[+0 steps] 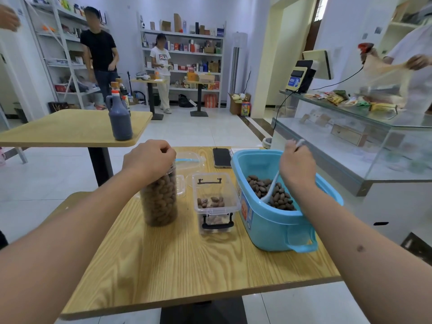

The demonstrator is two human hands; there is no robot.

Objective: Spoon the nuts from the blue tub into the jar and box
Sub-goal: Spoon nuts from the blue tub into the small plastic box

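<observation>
A tall clear jar (159, 202), nearly full of nuts, stands on the wooden table (187, 265). My left hand (149, 157) grips its top, fingers curled over the rim. To its right sits a small clear box (215, 202) with black latches and a few nuts in the bottom. The blue tub (275, 220) stands further right with dark nuts (277, 194) inside. My right hand (297, 163) holds a white spoon (271, 188) by the handle, its bowl down among the nuts.
A black phone (221, 157) and a clear lid with blue trim (190, 160) lie behind the box. A second table (70, 129) with a dark bottle (120, 120) stands to the left. A glass counter (350, 136) runs along the right. People stand further back.
</observation>
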